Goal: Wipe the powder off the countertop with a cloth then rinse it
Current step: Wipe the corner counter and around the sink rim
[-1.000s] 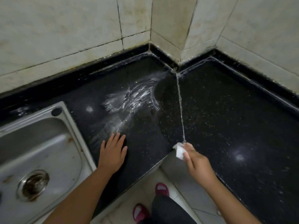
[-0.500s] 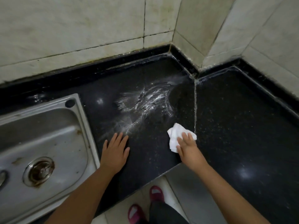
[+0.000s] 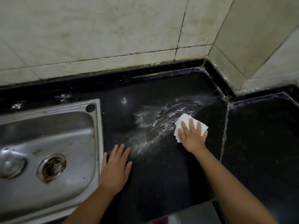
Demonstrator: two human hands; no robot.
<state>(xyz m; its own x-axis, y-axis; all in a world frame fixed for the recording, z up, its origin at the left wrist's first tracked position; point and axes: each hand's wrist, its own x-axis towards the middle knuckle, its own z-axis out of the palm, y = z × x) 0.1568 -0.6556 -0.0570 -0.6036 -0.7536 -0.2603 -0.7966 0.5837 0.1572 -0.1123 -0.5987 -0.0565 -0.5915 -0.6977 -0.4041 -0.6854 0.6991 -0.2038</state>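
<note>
Centrally, the white cloth [image 3: 191,126] is lying bunched on the black countertop [image 3: 169,175], at the right edge of the smeared white powder [image 3: 155,126], and you are pressing it flat with your right hand [image 3: 192,138]. Your right fingers [image 3: 191,126] are lying straight and spread over the cloth, not curled round it; cloth is showing beyond the fingertips and on both sides of the hand. The powder is spreading in streaks leftward and toward you from the cloth, with a thinner trail running toward the back corner. Your left hand [image 3: 115,167] is resting palm-down on the countertop at the near left edge of the powder, fingers extended and close together, holding nothing. Just to its left, the stainless steel sink [image 3: 95,143] is sitting set into the countertop, its rim running alongside your left hand; a round drain [image 3: 52,167] is showing in the basin. A pale seam [image 3: 224,136] is dividing the countertop slab to the right of the cloth. Pale wall tiles [image 3: 97,29] are rising behind the counter and meeting at a corner on the right.
</note>
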